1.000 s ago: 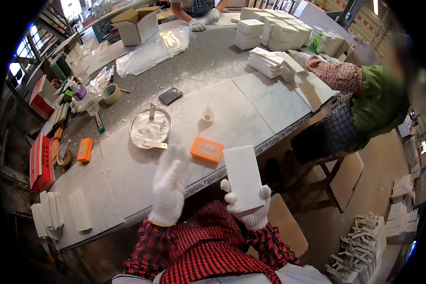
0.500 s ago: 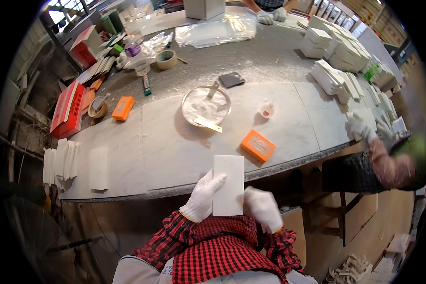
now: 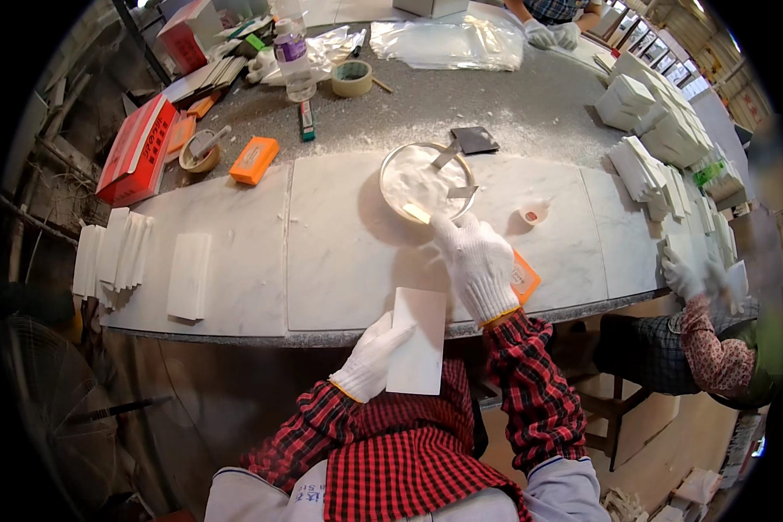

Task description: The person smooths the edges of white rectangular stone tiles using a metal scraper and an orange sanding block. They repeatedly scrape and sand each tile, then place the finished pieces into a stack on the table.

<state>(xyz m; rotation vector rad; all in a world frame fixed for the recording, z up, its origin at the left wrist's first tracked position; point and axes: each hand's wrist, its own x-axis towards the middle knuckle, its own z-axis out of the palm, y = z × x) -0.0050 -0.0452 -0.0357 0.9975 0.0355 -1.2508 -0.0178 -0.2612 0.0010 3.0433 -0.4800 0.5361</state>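
My left hand (image 3: 370, 355), in a white knit glove, grips a flat white rectangular tile (image 3: 418, 341) by its left edge, in front of the table's near edge. Gloved likewise, my right hand (image 3: 477, 261) reaches to the near rim of a round bowl (image 3: 384, 184) of white powder or paste. Its fingers close on a small scraper with a pale yellow part (image 3: 416, 213); they partly hide it. A metal blade (image 3: 463, 191) shows just above those fingers. Another metal spatula (image 3: 446, 155) stands in the bowl. An orange box (image 3: 522, 278) is partly covered by my right wrist.
White tiles (image 3: 188, 277) lie at the left, beside a red box (image 3: 137, 152). A small white bottle (image 3: 535, 210) and dark square pad (image 3: 475, 140) flank the bowl. Behind are a tape roll (image 3: 351, 80) and plastic bags (image 3: 448, 45). Co-workers' gloved hands (image 3: 683, 273) work at right and far side.
My right hand has moved from beside the tile up to the bowl and taken hold of the scraper. My left hand still holds the tile, now slightly tilted. The view has shifted.
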